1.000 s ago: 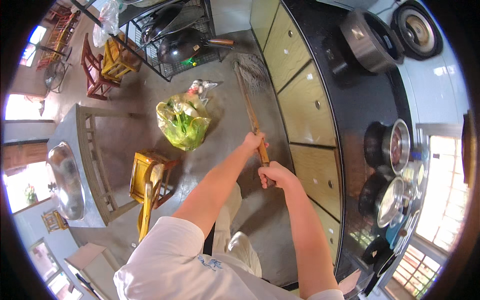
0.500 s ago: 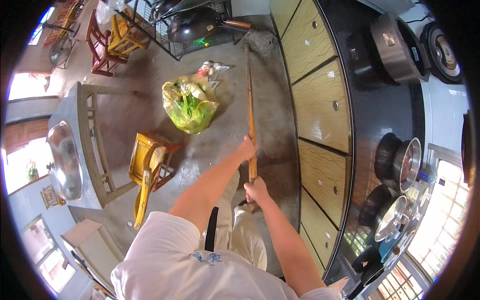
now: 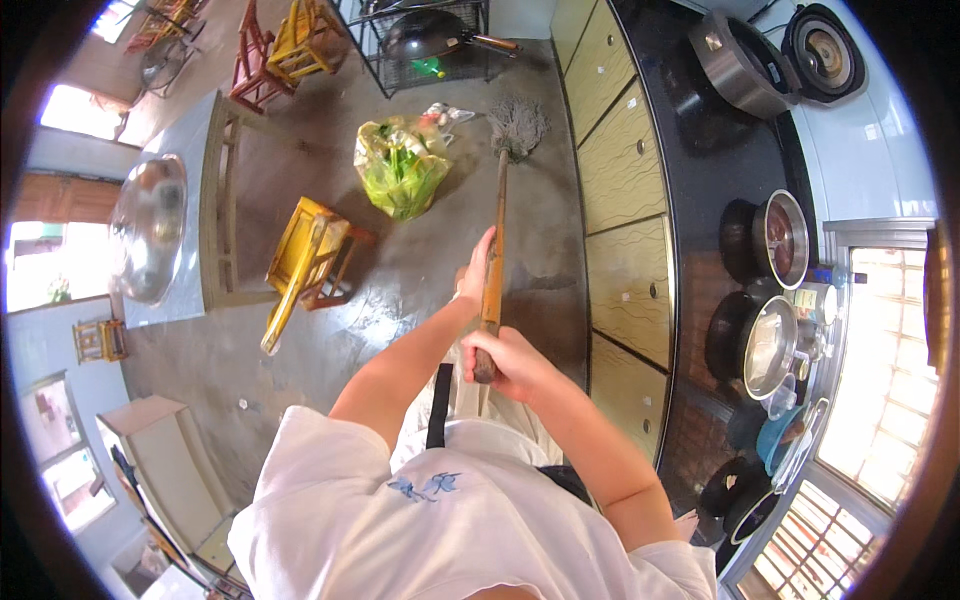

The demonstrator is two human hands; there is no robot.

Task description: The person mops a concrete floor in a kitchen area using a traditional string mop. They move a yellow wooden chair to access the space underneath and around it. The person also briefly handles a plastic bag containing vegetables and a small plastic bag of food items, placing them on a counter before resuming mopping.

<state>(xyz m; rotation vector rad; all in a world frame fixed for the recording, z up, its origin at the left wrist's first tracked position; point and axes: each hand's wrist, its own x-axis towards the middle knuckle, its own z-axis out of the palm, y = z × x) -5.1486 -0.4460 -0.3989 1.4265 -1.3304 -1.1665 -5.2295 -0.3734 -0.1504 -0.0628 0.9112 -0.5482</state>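
Observation:
A mop [image 3: 499,205] with a long wooden handle runs away from me, its grey string head [image 3: 517,130] on the floor near the far rack. My right hand [image 3: 510,362] is closed around the handle near its butt end, close to my body. Farther up, my left hand [image 3: 478,268] holds the same handle, with one digit stretched along its side and the other fingers partly hidden. Left of the mop, a yellowish clear plastic bag [image 3: 402,170] of green vegetables sits on the floor. A small pale and red bundle [image 3: 442,115] lies behind it.
A wooden chair [image 3: 303,255] stands to the left, near a table [image 3: 205,200] with a large metal basin [image 3: 150,230]. Cabinets [image 3: 628,270] line the right under a black counter [image 3: 690,170] with pots. A wire rack [image 3: 385,60] holding a wok stands at the far end.
The mop has been drawn back toward me, its head now nearer and its butt end closer to my body. Both hands came with it. My view has also shifted.

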